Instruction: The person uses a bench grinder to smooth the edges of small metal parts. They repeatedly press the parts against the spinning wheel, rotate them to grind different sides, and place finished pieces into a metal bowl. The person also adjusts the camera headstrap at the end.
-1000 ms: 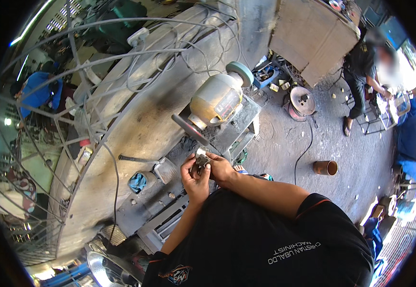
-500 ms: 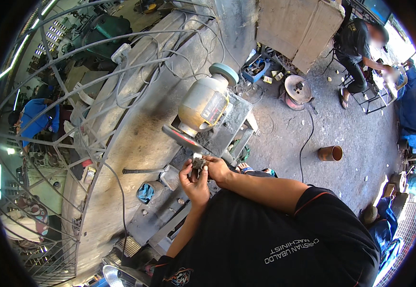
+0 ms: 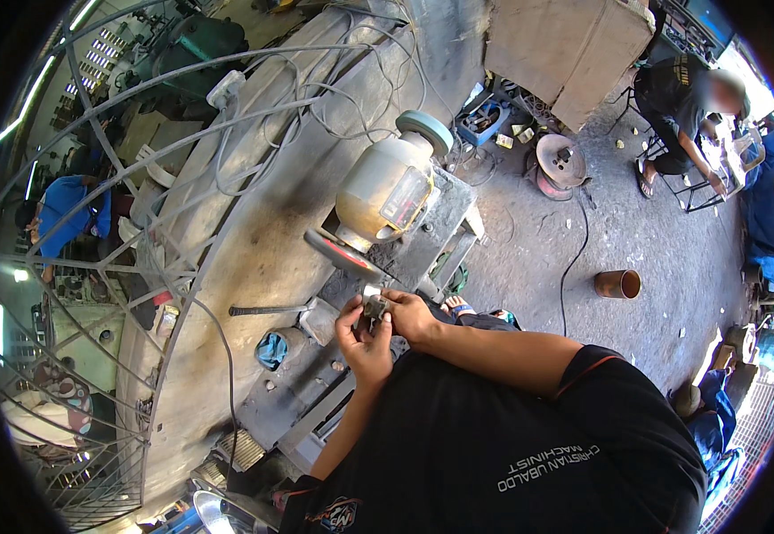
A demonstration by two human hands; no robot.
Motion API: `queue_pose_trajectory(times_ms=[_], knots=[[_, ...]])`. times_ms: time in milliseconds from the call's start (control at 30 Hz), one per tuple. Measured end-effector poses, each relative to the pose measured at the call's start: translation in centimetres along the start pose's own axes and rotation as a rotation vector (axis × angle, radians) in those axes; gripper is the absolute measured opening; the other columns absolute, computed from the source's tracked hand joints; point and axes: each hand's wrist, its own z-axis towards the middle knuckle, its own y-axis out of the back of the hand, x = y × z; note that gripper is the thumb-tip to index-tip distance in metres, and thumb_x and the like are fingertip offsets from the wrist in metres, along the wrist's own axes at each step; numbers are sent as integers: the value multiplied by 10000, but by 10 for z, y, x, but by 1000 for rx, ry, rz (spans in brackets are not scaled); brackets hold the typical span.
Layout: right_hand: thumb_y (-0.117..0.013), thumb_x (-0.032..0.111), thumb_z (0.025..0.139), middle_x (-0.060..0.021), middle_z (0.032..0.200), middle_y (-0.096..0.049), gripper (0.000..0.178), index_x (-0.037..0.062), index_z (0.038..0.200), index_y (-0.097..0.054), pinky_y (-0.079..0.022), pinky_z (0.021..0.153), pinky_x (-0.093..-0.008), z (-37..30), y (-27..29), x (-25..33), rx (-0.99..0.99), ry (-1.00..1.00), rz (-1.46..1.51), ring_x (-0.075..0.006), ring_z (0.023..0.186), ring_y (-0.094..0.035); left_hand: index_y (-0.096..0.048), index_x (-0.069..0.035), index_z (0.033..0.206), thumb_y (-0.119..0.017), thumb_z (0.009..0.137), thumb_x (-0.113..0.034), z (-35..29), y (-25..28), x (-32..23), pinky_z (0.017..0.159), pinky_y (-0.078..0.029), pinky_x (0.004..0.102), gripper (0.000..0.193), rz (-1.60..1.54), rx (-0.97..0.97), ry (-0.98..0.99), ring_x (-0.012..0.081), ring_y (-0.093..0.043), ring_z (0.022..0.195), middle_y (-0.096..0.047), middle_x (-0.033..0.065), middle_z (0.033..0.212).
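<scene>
A small grey metal block with a bright end [image 3: 374, 306] is pinched between the fingertips of both my hands. My left hand [image 3: 366, 349] closes on it from the left and below, thumb and fingers on its sides. From the right, my right hand [image 3: 412, 319] grips it, fingers curled; some of its fingertips are hidden. Just beyond the block is the dark, red-marked wheel [image 3: 344, 256] of a bench grinder [image 3: 382, 191]. Block and wheel seem close, but I cannot tell whether they touch. The grinder's far end carries a pale green wheel [image 3: 425, 133].
A hammer-like tool with a dark handle [image 3: 267, 311] and a can holding blue cloth [image 3: 272, 351] lie left of my hands. Metal bars [image 3: 120, 169] and cables border the left. Right are a reel [image 3: 561, 162], a copper-coloured pipe [image 3: 617, 284] and a seated person [image 3: 679, 111].
The block's bright end tips slightly differently in my fingers, and both hands keep their hold. The view has shifted a little. The seated person at the far right leans lower, an arm reaching down.
</scene>
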Motion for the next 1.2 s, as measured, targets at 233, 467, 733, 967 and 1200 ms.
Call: queue_pose_trajectory(times_ms=[233, 467, 733, 967, 1200], knots=[[-615, 163, 991, -39, 972, -689, 265, 30, 1219, -636, -536, 667, -265, -18, -3, -1, 73, -31, 15, -124, 799, -642, -345, -38, 1228, -620, 792, 129, -13, 17, -11, 982, -504, 359, 542, -39, 68, 4, 277, -505, 1251, -360, 208, 1460], [-595, 189, 1004, -53, 1028, -690, 302, 26, 1258, -612, -562, 723, -300, -18, -2, 2, 68, -49, 51, -157, 850, -664, -353, 14, 1267, -599, 819, 107, -9, 14, -14, 968, -487, 328, 519, 118, 96, -40, 249, -519, 1198, -364, 203, 1442], [-619, 209, 990, -92, 1077, -686, 392, 0, 1316, -557, -577, 765, -320, -18, -1, 8, 27, -71, 94, -185, 894, -680, -362, 26, 1287, -562, 835, 138, 2, 5, -24, 953, -489, 315, 506, 94, 121, -6, 217, -523, 1156, -378, 160, 1386], [-640, 211, 978, -76, 1072, -684, 433, -7, 1341, -549, -575, 759, -308, -17, -1, 9, -23, -86, 76, -156, 881, -672, -410, 24, 1259, -615, 857, 98, 2, 1, -18, 934, -495, 302, 457, 59, 53, 58, 193, -529, 1144, -443, 144, 1339], [-618, 190, 989, -78, 1095, -680, 418, -19, 1342, -542, -577, 766, -306, -7, 0, 5, -9, -33, 62, -160, 886, -674, -419, 14, 1244, -640, 859, 83, 6, -1, -12, 956, -494, 315, 449, 54, 33, 78, 209, -541, 1153, -451, 146, 1336]])
